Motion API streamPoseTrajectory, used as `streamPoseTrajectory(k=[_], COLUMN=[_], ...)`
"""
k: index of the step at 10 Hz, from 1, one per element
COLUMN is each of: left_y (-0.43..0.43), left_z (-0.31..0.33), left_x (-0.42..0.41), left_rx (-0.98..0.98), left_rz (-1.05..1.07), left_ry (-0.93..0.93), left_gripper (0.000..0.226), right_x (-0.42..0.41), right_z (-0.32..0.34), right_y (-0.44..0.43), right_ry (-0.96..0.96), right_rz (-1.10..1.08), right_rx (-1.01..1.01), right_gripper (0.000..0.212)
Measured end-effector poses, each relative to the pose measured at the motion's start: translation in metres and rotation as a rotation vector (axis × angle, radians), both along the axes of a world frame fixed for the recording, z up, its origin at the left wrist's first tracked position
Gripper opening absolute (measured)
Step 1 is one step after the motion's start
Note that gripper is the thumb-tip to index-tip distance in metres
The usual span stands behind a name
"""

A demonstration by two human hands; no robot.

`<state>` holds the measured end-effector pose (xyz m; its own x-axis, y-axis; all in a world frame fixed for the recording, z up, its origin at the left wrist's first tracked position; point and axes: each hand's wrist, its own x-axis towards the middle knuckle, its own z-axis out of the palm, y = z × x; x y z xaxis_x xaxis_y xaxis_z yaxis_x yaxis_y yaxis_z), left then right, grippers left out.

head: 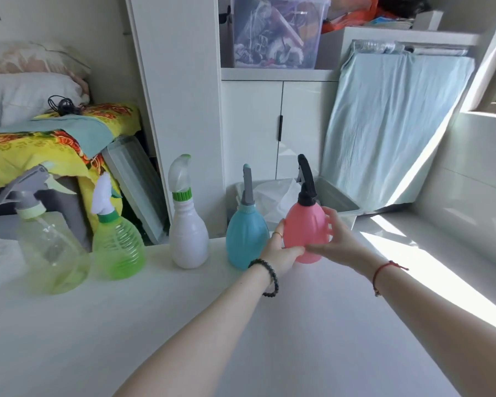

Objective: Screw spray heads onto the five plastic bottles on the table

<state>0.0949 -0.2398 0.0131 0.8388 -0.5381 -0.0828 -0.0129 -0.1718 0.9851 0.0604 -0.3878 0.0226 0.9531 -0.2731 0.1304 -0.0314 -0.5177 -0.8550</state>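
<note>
5 bottles stand in a row on the surface (pixel 184 325), each with a spray head on. Both hands cup the pink bottle (pixel 305 224) at the right end: left hand (pixel 281 253) curled around its lower side, right hand (pixel 332 242) spread on its body. I judge it should be lowered upright, beside the blue bottle (pixel 245 242), without knocking it.

— What sort of place is this?

— A home, a bedroom by the look of it: pillows (pixel 26 90) piled on a flowered yellow blanket (pixel 26 147) at the left.

— Anything else?

— White cupboard doors (pixel 278 127), a clear storage box (pixel 275 32) crammed with odds and ends above them, and a pale blue sheet (pixel 390 124) draped nearby.
</note>
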Motion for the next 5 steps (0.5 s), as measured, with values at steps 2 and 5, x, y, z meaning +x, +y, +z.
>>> streamPoseTrajectory(k=[2,5], left_y=[-0.015,0.016], left_z=[-0.022,-0.027], left_x=[0.012,0.000], left_rx=[0.027,0.192], left_rz=[-0.061,-0.095], left_ry=[-0.003,-0.056], left_gripper=[0.075,0.070], right_x=[0.016,-0.012], right_z=[-0.024,-0.018], right_y=[-0.023,-0.012], right_ry=[0.063,0.073], right_rz=[-0.006,-0.167], right_rx=[0.109,0.040], right_gripper=[0.087,0.098])
